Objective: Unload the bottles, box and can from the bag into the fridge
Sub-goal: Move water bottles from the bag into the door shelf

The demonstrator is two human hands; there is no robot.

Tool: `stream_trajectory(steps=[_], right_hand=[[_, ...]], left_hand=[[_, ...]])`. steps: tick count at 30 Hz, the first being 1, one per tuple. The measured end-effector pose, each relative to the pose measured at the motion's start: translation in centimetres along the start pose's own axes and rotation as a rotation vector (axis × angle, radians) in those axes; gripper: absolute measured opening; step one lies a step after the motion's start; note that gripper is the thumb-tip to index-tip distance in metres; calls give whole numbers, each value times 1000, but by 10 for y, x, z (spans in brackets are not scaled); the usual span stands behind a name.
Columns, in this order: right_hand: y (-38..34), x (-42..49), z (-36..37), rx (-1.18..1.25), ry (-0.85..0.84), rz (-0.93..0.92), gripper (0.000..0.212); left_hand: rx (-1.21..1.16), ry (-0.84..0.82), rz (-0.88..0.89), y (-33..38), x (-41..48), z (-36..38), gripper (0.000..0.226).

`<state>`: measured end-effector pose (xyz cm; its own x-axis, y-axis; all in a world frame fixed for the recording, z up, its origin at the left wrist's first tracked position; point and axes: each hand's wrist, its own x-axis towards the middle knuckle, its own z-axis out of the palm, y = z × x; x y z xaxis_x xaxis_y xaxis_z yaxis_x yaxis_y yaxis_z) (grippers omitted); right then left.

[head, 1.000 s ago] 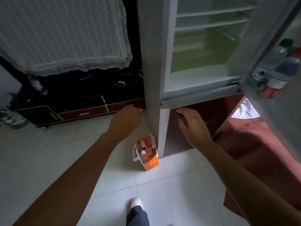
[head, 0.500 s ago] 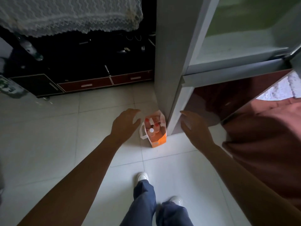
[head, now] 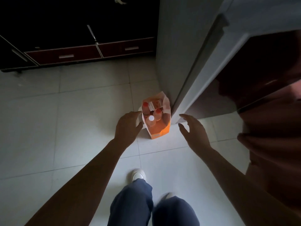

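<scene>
An orange and white paper bag (head: 160, 132) stands open on the tiled floor against the fridge's (head: 177, 51) lower left corner. Inside it I see a white-capped bottle (head: 151, 119), two red-capped bottles (head: 145, 105), and the top of a box (head: 156, 103); no can shows. My left hand (head: 128, 126) hovers just left of the bag, fingers relaxed, near the bag's left edge. My right hand (head: 193, 129) is spread to the right of the bag, holding nothing.
A dark cabinet with red drawers (head: 91, 52) runs along the back left. The fridge's lower door (head: 236, 79) is shut, and a reddish cloth (head: 273, 144) hangs at the right. My shoe (head: 138, 174) and trouser legs stand on the tiles below.
The view has tipped further down and nearer the bag. Both hands have dropped from fridge height to flank the bag. The fridge's open shelves have left the view.
</scene>
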<state>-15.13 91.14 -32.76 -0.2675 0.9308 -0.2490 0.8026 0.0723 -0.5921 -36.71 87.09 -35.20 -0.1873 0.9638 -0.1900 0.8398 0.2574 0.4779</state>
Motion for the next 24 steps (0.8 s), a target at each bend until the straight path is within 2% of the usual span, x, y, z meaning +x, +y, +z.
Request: stream_trajectory(steps=[5,13,16,20,24], right_hand=[[43,56,67,1,23,-8,36],[98,147,159,12,7,-93,31],[110,176,186,-1,10,-121,38],[120,209,213,-91,-23,-148,44],[127,225,228,-212,-121,-133,33]], left_hand=[[28,28,29,-40,49,79,32],[-28,38,169,-90,116,182,36],[111,19,212,-107,139,213,34],[268,-2,217,-114,157,236,43],[373,-75,236,-108,163,247,42]])
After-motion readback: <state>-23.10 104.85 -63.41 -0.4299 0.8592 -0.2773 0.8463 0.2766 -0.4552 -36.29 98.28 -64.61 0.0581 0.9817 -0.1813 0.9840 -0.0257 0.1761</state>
